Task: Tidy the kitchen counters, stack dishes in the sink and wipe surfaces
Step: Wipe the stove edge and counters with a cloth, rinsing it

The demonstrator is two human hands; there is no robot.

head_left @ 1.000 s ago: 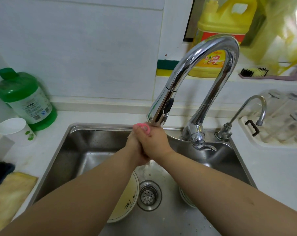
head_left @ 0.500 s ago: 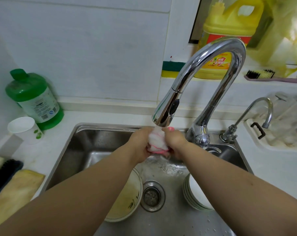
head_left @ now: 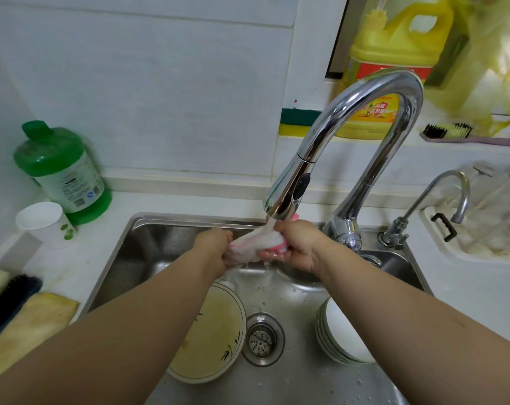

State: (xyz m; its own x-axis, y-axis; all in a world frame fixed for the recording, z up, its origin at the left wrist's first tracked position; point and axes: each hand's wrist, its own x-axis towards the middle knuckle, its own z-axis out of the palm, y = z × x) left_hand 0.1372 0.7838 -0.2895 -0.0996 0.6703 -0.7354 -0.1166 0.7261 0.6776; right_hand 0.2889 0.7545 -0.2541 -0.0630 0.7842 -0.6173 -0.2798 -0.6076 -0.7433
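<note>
A white cloth with a pink edge (head_left: 255,244) is stretched between my left hand (head_left: 213,247) and my right hand (head_left: 299,244), both gripping it. Water runs onto it from the spout of the tall chrome tap (head_left: 289,197). All of this hangs over the steel sink (head_left: 160,244). Below, a large bowl of yellowish water (head_left: 215,334) lies left of the drain (head_left: 263,339). A stack of white bowls (head_left: 343,336) sits right of the drain, partly hidden by my right forearm.
A green bottle (head_left: 62,171) and a white cup (head_left: 44,222) stand on the counter at left. A dark brush (head_left: 12,296) and yellow cloth (head_left: 28,325) lie nearer. A small tap (head_left: 441,200) and white tray (head_left: 482,238) are at right; a yellow jug (head_left: 394,54), sponge (head_left: 297,121) and brush (head_left: 452,131) on the ledge.
My hands were clasped together around the bunched cloth under the spout. They have moved apart and the cloth now spreads between them in the running water.
</note>
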